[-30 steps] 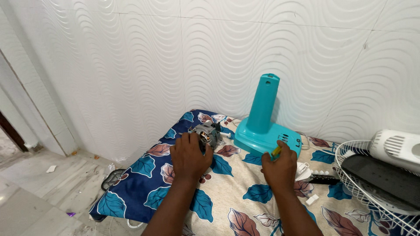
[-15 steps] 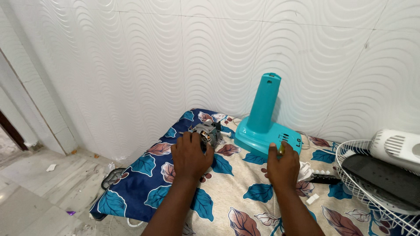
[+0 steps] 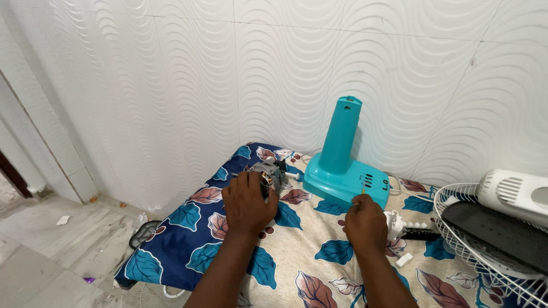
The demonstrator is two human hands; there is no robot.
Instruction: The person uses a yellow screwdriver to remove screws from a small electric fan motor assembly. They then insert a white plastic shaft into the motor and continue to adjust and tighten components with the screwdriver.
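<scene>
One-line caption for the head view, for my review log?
Left hand grips a small fan motor on a floral cloth; right hand pinches a thin tool before a teal fan base.

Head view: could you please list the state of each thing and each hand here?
Left hand: closed over the motor, gripping it.
Motor: lying on the floral cloth, bare.
Right hand: pinched on a thin tool.
Teal fan base: upright, no head.
White wire guard: detached, lying flat.
</scene>
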